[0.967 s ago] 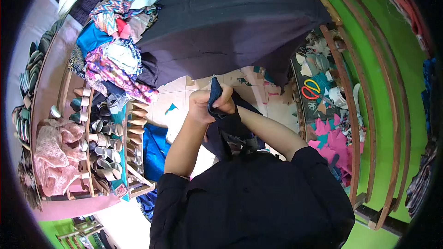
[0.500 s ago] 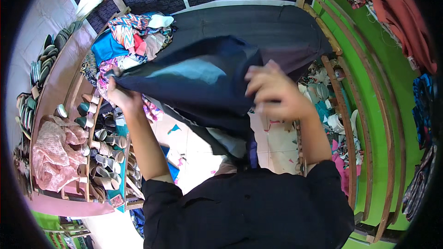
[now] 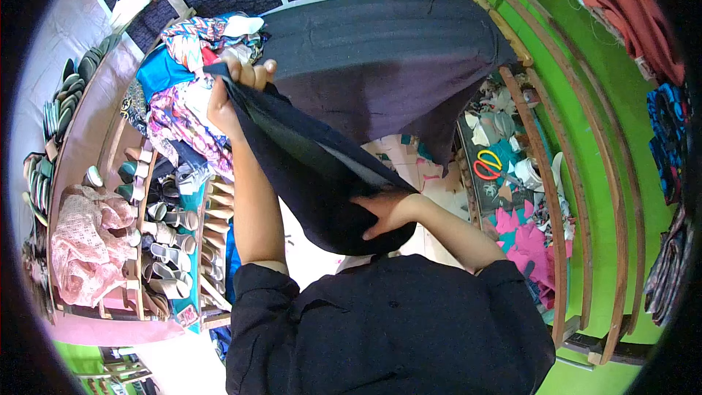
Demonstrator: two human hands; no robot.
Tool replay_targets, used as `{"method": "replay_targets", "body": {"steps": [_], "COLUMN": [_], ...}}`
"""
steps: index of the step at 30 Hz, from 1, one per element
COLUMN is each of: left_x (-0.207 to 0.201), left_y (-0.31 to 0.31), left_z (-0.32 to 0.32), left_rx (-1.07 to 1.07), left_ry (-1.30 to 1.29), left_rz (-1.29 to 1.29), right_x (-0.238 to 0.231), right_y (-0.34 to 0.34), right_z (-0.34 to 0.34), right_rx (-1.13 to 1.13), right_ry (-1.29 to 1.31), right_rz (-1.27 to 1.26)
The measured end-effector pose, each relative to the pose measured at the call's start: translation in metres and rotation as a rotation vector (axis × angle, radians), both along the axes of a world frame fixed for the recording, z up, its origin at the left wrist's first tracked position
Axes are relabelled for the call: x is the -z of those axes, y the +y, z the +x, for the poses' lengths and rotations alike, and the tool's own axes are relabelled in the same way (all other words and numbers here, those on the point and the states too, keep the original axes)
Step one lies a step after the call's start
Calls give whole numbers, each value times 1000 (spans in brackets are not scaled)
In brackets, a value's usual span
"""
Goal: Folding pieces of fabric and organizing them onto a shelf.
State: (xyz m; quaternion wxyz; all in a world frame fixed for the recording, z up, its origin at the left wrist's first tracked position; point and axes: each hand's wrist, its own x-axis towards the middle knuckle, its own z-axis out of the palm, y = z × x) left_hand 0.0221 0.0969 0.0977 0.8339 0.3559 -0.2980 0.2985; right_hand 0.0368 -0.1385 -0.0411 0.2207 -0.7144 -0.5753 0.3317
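A long dark navy cloth [image 3: 307,183] hangs in front of my chest, running from upper left to lower right. My left hand [image 3: 238,95] is closed in a fist around its upper end, next to the heap of colourful fabrics. My right hand [image 3: 387,212] lies against the lower part of the cloth, thumb and forefinger spread apart; the other fingers are partly hidden. Along its length the cloth falls in loose folds, with a paler strip near the middle. Behind it is a table covered with black fabric [image 3: 380,51].
Colourful fabrics [image 3: 179,102] are heaped on the table's left end. Racks of shoes [image 3: 168,249] and a pink lacy cloth [image 3: 91,241] stand left. At right, wooden rails [image 3: 585,139] front a green wall, with orange-and-yellow-handled scissors [image 3: 488,166] and pink scraps [image 3: 526,245] on a low surface.
My left hand has risen and moved right with its end of the cloth. My right hand has come down and in onto the cloth, which now hangs narrower and slanted. The scissors have come into view.
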Motion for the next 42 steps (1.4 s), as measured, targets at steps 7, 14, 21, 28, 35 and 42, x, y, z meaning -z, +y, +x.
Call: {"method": "replay_targets", "body": {"steps": [7, 14, 21, 28, 35, 42], "left_x": [9, 65, 107, 52, 0, -111], "left_y": [38, 149, 218, 168, 187, 151], "left_z": [3, -11, -9, 9, 27, 67], "left_rx": [-134, -1097, -1125, -1010, -1325, -1858], "left_ry": [138, 649, 762, 751, 488, 265], "left_rz": [77, 219, 312, 134, 498, 922], "right_x": [72, -65, -125, -128, -210, -267], "right_y": [-25, -94, -129, -139, -124, -115], "right_z": [6, 6, 9, 67, 117, 215], "right_rx": [-68, 103, 108, 574, 553, 1176], "right_ry": [-408, -567, -689, -197, -1074, -1112], "right_rz": [-537, 17, 121, 646, 1191, 696]}}
